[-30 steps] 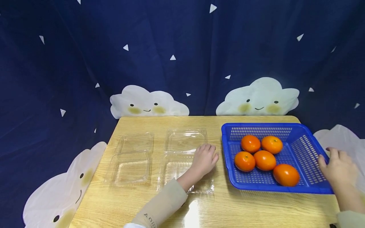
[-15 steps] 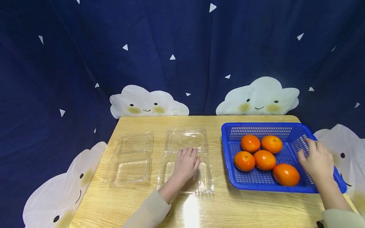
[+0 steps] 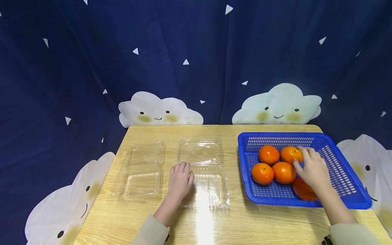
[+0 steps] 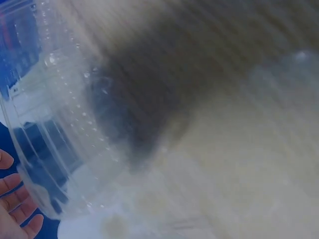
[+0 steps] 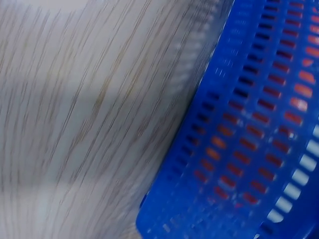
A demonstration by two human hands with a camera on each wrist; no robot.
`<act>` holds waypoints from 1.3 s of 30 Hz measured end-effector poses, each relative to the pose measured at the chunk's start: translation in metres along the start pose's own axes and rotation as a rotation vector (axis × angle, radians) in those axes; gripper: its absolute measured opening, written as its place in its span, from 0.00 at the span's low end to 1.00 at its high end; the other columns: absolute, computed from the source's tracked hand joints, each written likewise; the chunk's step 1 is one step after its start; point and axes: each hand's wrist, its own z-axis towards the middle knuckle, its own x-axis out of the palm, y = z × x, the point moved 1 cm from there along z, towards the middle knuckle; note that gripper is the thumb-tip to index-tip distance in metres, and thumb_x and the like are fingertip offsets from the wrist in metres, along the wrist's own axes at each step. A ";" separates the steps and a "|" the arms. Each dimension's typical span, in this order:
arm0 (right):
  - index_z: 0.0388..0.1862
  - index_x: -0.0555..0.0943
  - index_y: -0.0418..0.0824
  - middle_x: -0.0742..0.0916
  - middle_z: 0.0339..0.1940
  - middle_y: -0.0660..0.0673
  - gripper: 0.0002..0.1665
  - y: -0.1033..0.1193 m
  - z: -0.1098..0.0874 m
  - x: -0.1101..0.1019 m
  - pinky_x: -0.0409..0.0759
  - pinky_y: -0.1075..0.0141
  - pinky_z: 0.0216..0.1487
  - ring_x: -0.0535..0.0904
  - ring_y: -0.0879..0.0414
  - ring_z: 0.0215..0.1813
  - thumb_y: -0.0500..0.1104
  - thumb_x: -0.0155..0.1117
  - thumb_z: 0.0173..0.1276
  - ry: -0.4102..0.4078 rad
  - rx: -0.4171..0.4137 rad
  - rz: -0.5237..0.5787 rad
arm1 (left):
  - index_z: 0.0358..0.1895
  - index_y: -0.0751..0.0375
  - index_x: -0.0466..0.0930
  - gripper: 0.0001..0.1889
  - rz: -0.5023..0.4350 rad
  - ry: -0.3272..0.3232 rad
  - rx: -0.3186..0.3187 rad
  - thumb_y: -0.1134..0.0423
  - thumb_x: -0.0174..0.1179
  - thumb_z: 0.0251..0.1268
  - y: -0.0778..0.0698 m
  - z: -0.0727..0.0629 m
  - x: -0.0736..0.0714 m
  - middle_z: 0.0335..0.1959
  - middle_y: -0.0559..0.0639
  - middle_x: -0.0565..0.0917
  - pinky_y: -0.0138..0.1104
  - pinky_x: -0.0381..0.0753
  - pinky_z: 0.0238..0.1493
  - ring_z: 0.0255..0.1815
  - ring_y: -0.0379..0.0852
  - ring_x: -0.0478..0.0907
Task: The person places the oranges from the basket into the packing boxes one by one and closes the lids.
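A navy curtain (image 3: 214,41) hangs behind the blue basket (image 3: 358,204); the wooden table (image 3: 260,224) lies beneath the basket and runs out to its left; near the basket's left side a clear container (image 3: 211,190) is spread open, one half behind the other, and a second container (image 3: 141,170), also open, lies farther left; the person's left hand (image 3: 179,182) is left of the basket, over the nearer container, fingers loosely bent and holding nothing that I can see; the right hand (image 3: 312,168) is over the basket, thumb and fingers parted at the right edge of the back-right orange fruit (image 3: 289,155), though I cannot tell whether they touch it; four other fruits (image 3: 262,173) sit in the basket, the frontmost partly hidden by that hand's side
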 end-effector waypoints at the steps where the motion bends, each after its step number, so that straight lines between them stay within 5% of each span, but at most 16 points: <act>1: 0.56 0.66 0.30 0.70 0.49 0.27 0.30 0.003 0.001 0.002 0.61 0.36 0.48 0.64 0.30 0.50 0.37 0.62 0.54 -0.001 -0.014 0.002 | 0.39 0.63 0.76 0.09 0.003 0.000 -0.007 0.62 0.54 0.57 0.003 -0.002 0.000 0.35 0.52 0.77 0.41 0.72 0.46 0.39 0.50 0.73; 17: 0.52 0.71 0.34 0.75 0.47 0.32 0.27 0.043 0.003 0.030 0.68 0.40 0.45 0.70 0.36 0.50 0.40 0.65 0.52 0.019 -0.212 0.049 | 0.44 0.72 0.75 0.16 -0.051 0.015 -0.142 0.65 0.58 0.54 0.029 -0.032 -0.003 0.35 0.58 0.76 0.42 0.71 0.43 0.35 0.52 0.71; 39: 0.55 0.72 0.41 0.76 0.49 0.38 0.37 0.068 -0.006 0.053 0.72 0.44 0.44 0.73 0.39 0.48 0.52 0.71 0.45 0.168 -0.355 0.065 | 0.44 0.77 0.74 0.17 -0.102 0.008 -0.206 0.66 0.59 0.53 0.030 -0.056 -0.003 0.34 0.62 0.77 0.41 0.74 0.39 0.35 0.54 0.74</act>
